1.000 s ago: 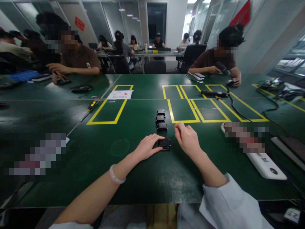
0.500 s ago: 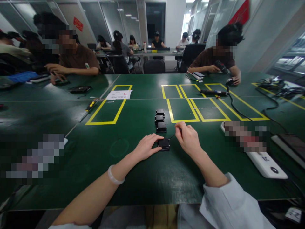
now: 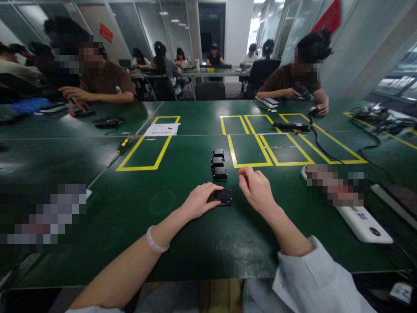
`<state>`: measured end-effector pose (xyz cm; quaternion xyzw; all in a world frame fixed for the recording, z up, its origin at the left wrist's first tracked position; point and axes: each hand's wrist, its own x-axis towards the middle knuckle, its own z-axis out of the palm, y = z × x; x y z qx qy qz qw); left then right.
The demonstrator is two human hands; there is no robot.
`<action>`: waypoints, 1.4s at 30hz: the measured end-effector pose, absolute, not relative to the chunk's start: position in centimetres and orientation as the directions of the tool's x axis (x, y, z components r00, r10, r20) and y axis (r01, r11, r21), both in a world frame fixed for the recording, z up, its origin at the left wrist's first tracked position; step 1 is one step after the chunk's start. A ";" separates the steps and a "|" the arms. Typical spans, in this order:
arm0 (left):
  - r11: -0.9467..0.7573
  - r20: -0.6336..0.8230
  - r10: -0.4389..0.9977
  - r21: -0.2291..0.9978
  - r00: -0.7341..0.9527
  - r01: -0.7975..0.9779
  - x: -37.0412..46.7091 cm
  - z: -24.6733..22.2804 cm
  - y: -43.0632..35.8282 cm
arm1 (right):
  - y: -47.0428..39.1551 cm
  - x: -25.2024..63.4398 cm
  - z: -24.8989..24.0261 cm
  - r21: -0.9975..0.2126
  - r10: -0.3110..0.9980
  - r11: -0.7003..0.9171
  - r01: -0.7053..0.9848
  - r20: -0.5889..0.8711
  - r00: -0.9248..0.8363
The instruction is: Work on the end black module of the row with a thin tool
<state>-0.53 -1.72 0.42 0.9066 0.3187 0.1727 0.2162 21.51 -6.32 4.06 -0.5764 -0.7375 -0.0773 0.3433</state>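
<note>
On the green table a small black box (image 3: pixel 223 197) lies flat, with small bright screw-like bits at its sides. My left hand (image 3: pixel 201 201) grips its left side, thumb at the near edge and fingers at the far edge. Closed in a pinch, my right hand (image 3: pixel 256 187) holds a thin dark rod (image 3: pixel 235 187) that slants down to the box's right side. Whether the rod's tip touches a screw is too small to tell. Just beyond, several similar black boxes stand in a row, the nearest black box (image 3: pixel 220 174) close to the held one.
Yellow tape outlines (image 3: pixel 252 165) mark the table beyond. A white power strip (image 3: pixel 365 226) lies at right, partly blurred out. A yellow-and-black screwdriver (image 3: pixel 123 145) and a paper sheet (image 3: pixel 162 129) lie at left. Two people sit across; a person's hand (image 3: pixel 295 93) holds a dark tool.
Both hands, the black box and the rod stay in nearly the same place. The whole view has shifted very slightly.
</note>
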 end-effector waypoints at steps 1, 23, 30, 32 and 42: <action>-0.705 0.177 0.652 0.500 0.737 0.504 -0.5 0.4 -1.7 | -6.3 21.5 4.0 -0.282 0.797 0.326 0.902 0.595 -0.102; -0.706 0.181 0.649 0.507 0.739 0.495 -0.6 0.3 -1.7 | -6.2 21.7 3.8 -0.303 0.761 0.363 0.881 0.642 -0.093; -0.702 0.177 0.653 0.505 0.736 0.502 -0.6 0.3 -1.7 | -6.2 21.6 3.9 -0.312 0.773 0.355 0.881 0.628 -0.090; -0.703 0.176 0.653 0.503 0.736 0.503 -0.6 0.2 -1.7 | -6.2 21.7 3.8 -0.315 0.776 0.349 0.883 0.625 -0.084; -0.702 0.174 0.654 0.500 0.736 0.506 -0.7 0.1 -1.5 | -6.2 21.6 3.7 -0.359 0.785 0.363 0.860 0.615 -0.075</action>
